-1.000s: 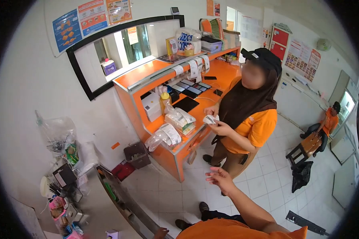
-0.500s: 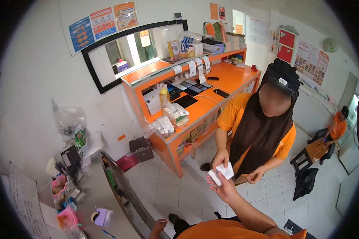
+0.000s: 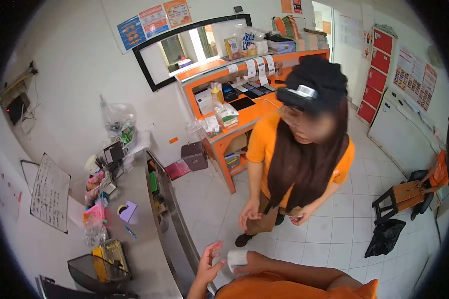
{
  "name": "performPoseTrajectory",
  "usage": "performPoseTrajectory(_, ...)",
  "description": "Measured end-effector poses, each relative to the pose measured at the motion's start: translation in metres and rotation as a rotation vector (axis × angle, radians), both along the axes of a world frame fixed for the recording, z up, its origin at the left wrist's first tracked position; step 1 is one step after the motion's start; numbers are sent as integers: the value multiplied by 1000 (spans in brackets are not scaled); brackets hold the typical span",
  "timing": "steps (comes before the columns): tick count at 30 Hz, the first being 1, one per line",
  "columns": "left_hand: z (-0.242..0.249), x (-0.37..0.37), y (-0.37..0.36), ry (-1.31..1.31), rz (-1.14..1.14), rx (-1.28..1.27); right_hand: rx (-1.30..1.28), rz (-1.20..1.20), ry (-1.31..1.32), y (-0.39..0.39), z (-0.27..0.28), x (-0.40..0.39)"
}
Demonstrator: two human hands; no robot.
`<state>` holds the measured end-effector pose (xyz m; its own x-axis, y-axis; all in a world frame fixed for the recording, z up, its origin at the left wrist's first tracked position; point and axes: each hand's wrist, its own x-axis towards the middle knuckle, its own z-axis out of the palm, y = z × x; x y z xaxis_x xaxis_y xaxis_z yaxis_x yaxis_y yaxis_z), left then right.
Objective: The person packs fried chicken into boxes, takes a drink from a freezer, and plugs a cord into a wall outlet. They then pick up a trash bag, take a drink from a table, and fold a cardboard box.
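Low in the picture, my right hand (image 3: 253,262) is closed around a small white bundle of what look like paper slips (image 3: 237,259), holding it in front of my orange shirt. My left hand (image 3: 210,264) is just left of the bundle, apart from it, with the fingers spread and nothing in them. Facing me stands a person (image 3: 304,149) in an orange shirt, dark cap and brown head covering. That person's hands are lowered, away from the bundle.
A metal counter (image 3: 149,239) on the left bears a purple tape dispenser (image 3: 128,212), a pen (image 3: 130,232) and a wire basket (image 3: 97,271). Behind the person is an orange desk (image 3: 254,112). At right, another person sits by a wooden bench (image 3: 406,197) near a black bag (image 3: 385,237).
My right hand has drawn the white paper bundle back from the person's hand toward my body. My left hand has risen beside it, fingers spread. The view has swung left.
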<state>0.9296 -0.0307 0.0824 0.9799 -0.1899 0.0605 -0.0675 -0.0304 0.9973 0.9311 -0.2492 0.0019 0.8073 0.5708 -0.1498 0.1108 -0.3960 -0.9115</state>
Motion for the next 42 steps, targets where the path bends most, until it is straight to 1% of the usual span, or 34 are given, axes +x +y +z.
performPoseTrajectory(1,30,-13,-10,-8,4,-2,-2,4,-8,-2,7,-12)
performPoseTrajectory(2,56,-27,-16,-72,-139,98,-137,219,31,-1,28,-20)
performPoseTrajectory(3,67,-46,-18,-129,-278,197,-275,438,76,0,55,-30)
performPoseTrajectory(4,65,-66,-15,-131,-267,192,-331,508,65,-2,98,-43)
performPoseTrajectory(5,61,-85,-9,-24,-342,200,-341,520,63,-7,114,-55)
performPoseTrajectory(6,55,-105,-2,89,-414,202,-409,515,-30,-9,124,-69)
performPoseTrajectory(7,48,-125,6,101,-392,184,-475,519,-116,-11,135,-84)
performPoseTrajectory(9,26,-179,20,183,-403,268,-470,458,-108,-12,162,-108)
performPoseTrajectory(10,23,-210,22,21,-341,318,-273,413,-94,-12,139,-121)
performPoseTrajectory(11,27,-234,21,-138,-265,372,-143,455,-104,-9,132,-133)
performPoseTrajectory(12,35,-260,16,-134,-99,260,-63,567,-49,3,164,-149)
performPoseTrajectory(13,47,-286,9,-140,69,166,-163,768,-115,16,172,-162)
performPoseTrajectory(15,85,-337,-11,-17,117,-256,-530,1106,-76,34,203,-210)
performPoseTrajectory(16,90,-362,-9,-6,165,-256,-522,1156,-73,42,211,-229)
performPoseTrajectory(18,94,-410,-7,162,96,-337,-531,1296,67,56,223,-259)
performPoseTrajectory(19,88,-434,-6,158,137,-336,-529,1337,56,61,230,-268)
performPoseTrajectory(21,77,-481,-6,212,132,-181,-477,1328,-243,59,242,-278)
performPoseTrajectory(22,85,-506,-21,236,142,-53,-208,1301,-278,44,239,-284)
performPoseTrajectory(23,87,-526,-29,235,190,-49,-194,1346,-290,50,236,-295)
performPoseTrajectory(25,93,-563,-62,10,427,-154,-133,1563,-282,51,228,-325)
performPoseTrajectory(26,101,-578,-81,66,570,-324,-102,1595,-267,50,225,-346)
performPoseTrajectory(27,103,-594,-92,101,599,-307,-171,1702,-149,51,226,-366)
performPoseTrajectory(29,106,-628,-108,184,507,-572,-321,1892,100,48,229,-407)
performPoseTrajectory(30,97,-649,-114,203,582,-475,-342,1862,108,44,232,-420)
performPoseTrajectory(31,99,-670,-124,202,591,-469,-336,1871,103,43,233,-431)
performPoseTrajectory(33,106,-710,-138,261,750,-437,-182,1868,33,48,232,-447)
performPoseTrajectory(34,108,-727,-147,205,847,-466,-19,1842,-100,51,235,-456)
performPoseTrajectory(35,105,-743,-154,191,874,-451,-3,1867,-118,55,238,-466)
performPoseTrajectory(37,100,-776,-162,111,1083,-570,74,1591,-39,69,242,-494)
performPoseTrajectory(38,104,-793,-164,83,1121,-562,191,1529,71,77,240,-517)
performPoseTrajectory(39,109,-807,-165,53,1135,-556,193,1550,46,82,246,-539)
performPoseTrajectory(41,117,-840,-165,-26,1229,-545,200,1424,189,95,259,-590)
performPoseTrajectory(42,116,-857,-162,-62,1253,-565,186,1440,173,103,262,-613)
